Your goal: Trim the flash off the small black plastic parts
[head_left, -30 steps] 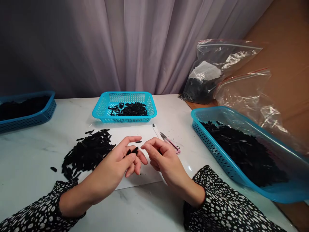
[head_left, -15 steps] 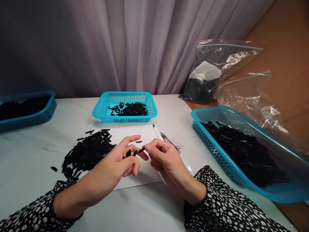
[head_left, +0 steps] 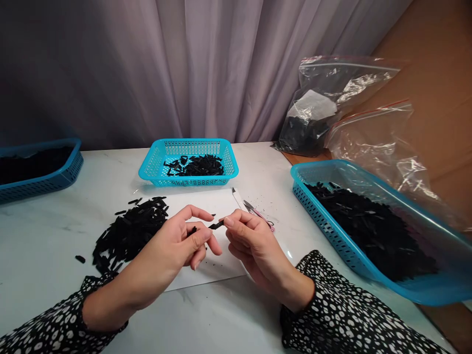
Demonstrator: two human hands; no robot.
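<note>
My right hand [head_left: 254, 241] pinches a small black rubbery-looking strip [head_left: 217, 224] between thumb and index finger. The strip's other end meets the thumb and fingers of my left hand [head_left: 177, 246]. More black pieces [head_left: 192, 230] sit inside the curled fingers of that hand, partly hidden; its index finger is stretched forward. Both hands are above a white board or sheet [head_left: 206, 278]. Left of it lies a loose pile of similar black strips [head_left: 129, 231], with one stray piece [head_left: 80, 258] beside it.
Pink-handled scissors [head_left: 260, 214] and a slim cutter [head_left: 236, 196] lie beyond my right hand. Blue baskets of black pieces stand at the back [head_left: 188, 182], left [head_left: 47, 184] and right [head_left: 332, 250]. Clear zip bags [head_left: 354, 78] are behind the right basket.
The strip in my right hand now touches my left fingertips and looks longer or joined to another piece. My left hand has shifted slightly left; the view moved a little.
</note>
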